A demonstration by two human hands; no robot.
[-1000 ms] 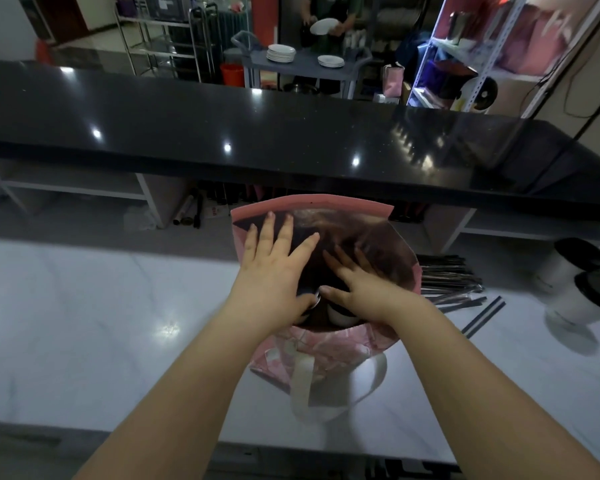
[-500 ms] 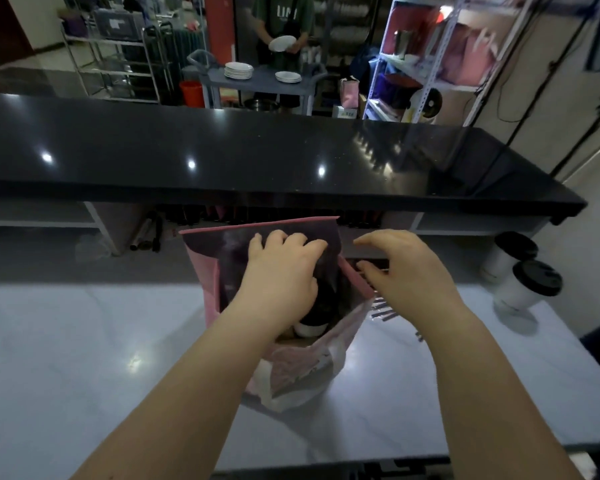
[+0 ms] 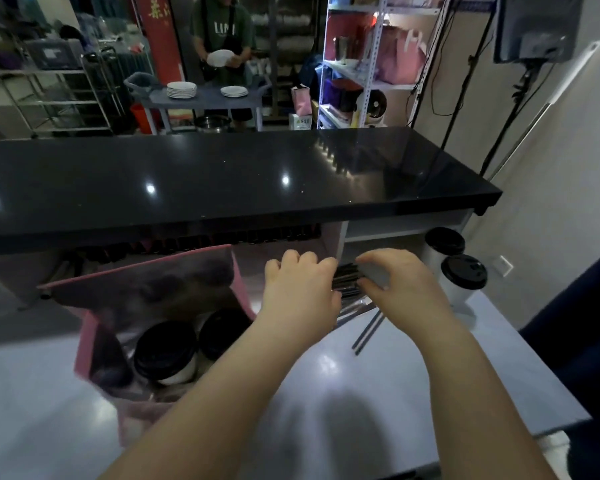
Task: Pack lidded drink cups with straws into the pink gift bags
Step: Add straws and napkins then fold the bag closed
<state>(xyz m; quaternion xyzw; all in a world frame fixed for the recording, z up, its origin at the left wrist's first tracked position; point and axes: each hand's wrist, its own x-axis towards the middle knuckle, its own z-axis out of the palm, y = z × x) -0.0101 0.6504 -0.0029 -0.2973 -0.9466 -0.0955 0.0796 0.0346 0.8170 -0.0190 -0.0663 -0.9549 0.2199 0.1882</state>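
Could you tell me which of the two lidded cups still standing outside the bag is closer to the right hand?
The nearer white paper cup with a black lid, just right of the right hand; the other white cup stands behind it by the counter.

two cups (image 3: pixel 187 344) in bag (image 3: pixel 94 344), straws (image 3: pixel 352 282) right of it

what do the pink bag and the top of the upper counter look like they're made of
Pink bag: probably coated paper, since its walls stand stiff and creased with a dull silvery lining. Upper counter: polished black stone or something similar, since it mirrors the ceiling lights sharply.
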